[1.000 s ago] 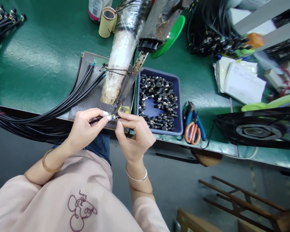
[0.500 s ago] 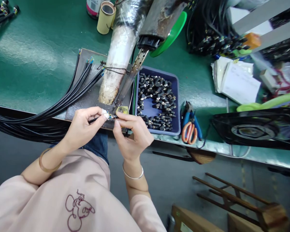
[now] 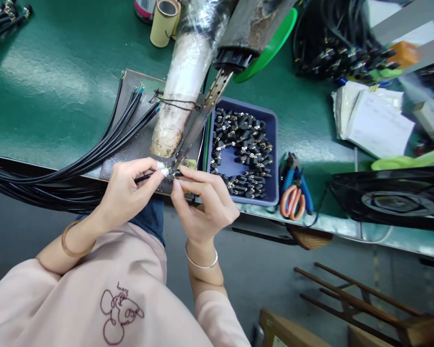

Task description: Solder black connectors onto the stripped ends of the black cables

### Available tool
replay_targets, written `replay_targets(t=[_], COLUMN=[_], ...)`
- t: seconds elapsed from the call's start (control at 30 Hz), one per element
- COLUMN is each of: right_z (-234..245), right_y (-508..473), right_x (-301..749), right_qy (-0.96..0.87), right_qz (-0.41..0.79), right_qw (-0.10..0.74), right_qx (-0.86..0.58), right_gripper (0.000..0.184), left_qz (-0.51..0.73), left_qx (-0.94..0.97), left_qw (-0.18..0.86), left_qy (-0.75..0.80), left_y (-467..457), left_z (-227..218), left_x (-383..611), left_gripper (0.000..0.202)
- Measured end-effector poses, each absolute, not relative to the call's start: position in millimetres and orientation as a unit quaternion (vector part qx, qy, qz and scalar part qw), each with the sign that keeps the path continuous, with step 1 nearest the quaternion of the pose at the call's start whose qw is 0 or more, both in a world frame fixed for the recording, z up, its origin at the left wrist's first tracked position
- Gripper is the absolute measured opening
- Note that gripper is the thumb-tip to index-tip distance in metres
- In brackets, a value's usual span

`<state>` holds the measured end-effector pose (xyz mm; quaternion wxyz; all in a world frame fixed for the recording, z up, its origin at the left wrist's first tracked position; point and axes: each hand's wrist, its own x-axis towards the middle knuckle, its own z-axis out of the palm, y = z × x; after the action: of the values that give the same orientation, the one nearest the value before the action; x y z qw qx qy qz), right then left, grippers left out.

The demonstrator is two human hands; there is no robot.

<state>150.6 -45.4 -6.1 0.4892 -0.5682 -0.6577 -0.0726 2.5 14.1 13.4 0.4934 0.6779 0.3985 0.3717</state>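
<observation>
My left hand [image 3: 128,190] pinches the stripped end of a thin black cable [image 3: 144,178] between thumb and taped forefinger. My right hand [image 3: 206,202] meets it from the right, fingertips closed on a small part at the cable's coloured wire tips [image 3: 170,174]. Both hands hover at the bench's front edge, just under the tip of a long metal soldering tool [image 3: 198,125]. The part itself is too small to make out. A bundle of black cables [image 3: 104,144] fans across a dark metal plate [image 3: 130,149] to my left.
A blue tray [image 3: 271,159] of small black connectors sits right of my hands. Blue and orange pliers [image 3: 292,190] lie beside it. A tape roll [image 3: 164,21], papers [image 3: 376,120], a black fan [image 3: 394,197] and more cable bundles [image 3: 329,53] crowd the green bench.
My hands stay pinched together at the same spot under the tool tip. Only the camera view has shifted slightly.
</observation>
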Motion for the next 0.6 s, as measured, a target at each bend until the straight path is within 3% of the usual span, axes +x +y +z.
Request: replay_targets(t=[0.6], right_z=[3.3], right_y=[-51.7], right_x=[148.2], right_qy=[-0.703], right_qz=[-0.123], right_qw=[0.423], right_qx=[-0.559], right_gripper=[0.015], left_qz=[0.335], left_qx=[0.702], left_qw=[0.484], left_qy=[0.401], left_y=[15.7], left_z=[10.9], left_x=[-3.9], left_gripper=[0.021])
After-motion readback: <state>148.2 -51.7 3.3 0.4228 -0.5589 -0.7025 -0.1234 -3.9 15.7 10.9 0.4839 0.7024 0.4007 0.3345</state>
